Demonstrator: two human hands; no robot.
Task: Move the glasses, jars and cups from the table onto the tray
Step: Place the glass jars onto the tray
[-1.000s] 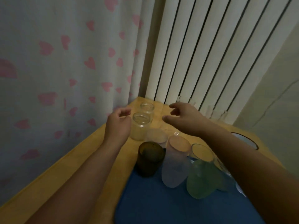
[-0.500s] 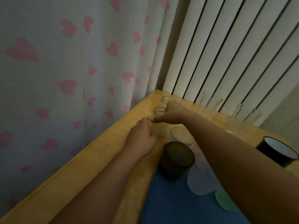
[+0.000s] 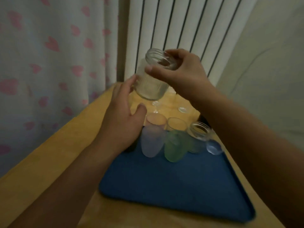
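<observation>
My right hand [image 3: 179, 71] grips a clear glass jar [image 3: 151, 81] by its threaded mouth and holds it tilted in the air above the table's far corner. My left hand [image 3: 123, 116] hovers just under and left of the jar, fingers straight, fingertips near its side. On the blue tray [image 3: 172, 183] at its far end stand a frosted purple cup [image 3: 152, 142], a green cup [image 3: 174, 145], a clear glass [image 3: 176, 124], a second jar [image 3: 199, 130] and a dark cup mostly hidden behind my left hand.
The wooden table [image 3: 49, 170] meets a heart-patterned curtain [image 3: 41, 63] on the left and a ribbed white radiator [image 3: 181, 22] behind. Clear stemmed glasses [image 3: 182, 109] stand on the table beyond the tray.
My right hand took the jar by its rim and lifted it off the table. My left hand rose beside it. The view swung right, showing more of the tray.
</observation>
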